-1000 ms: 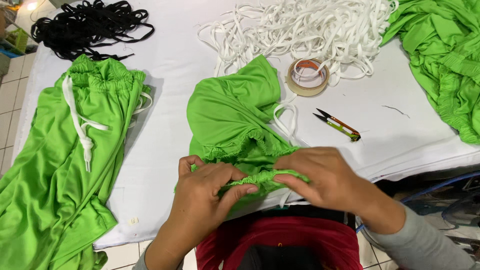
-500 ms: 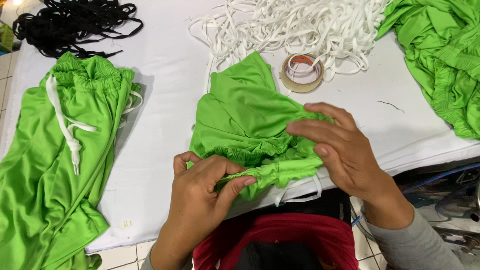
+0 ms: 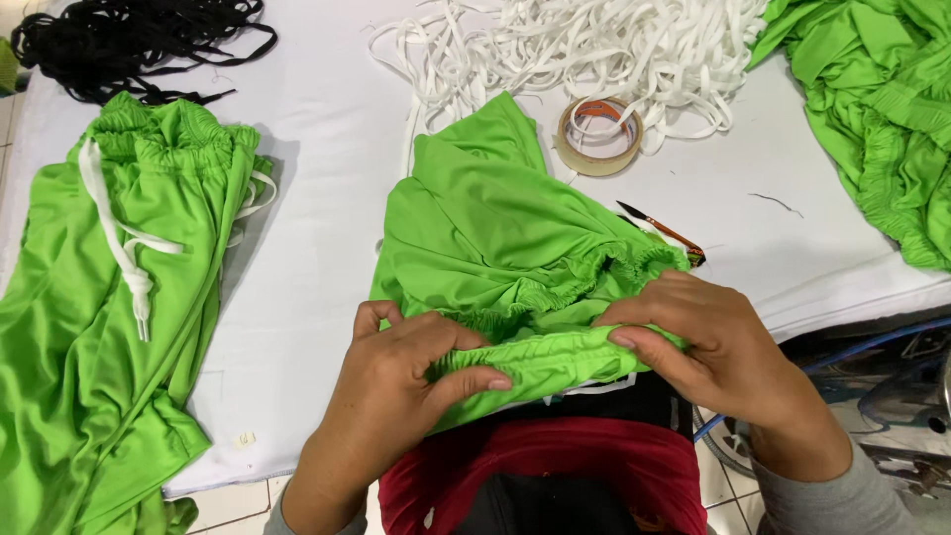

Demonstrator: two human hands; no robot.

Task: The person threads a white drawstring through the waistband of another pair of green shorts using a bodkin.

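I see the left hand [image 3: 401, 372] and right hand [image 3: 708, 342] both pinching the gathered waistband of the green shorts [image 3: 495, 248] at the bench's [image 3: 317, 287] near edge. Scissors [image 3: 662, 231] lie half hidden behind the fabric; the waistband's underside is concealed.

Garment sewing workshop

Green shorts [image 3: 119, 327] are lying beside the tape roll [image 3: 598, 136] on a white tabletop [image 3: 327, 248], cord piles [image 3: 594, 40] sitting behind it.
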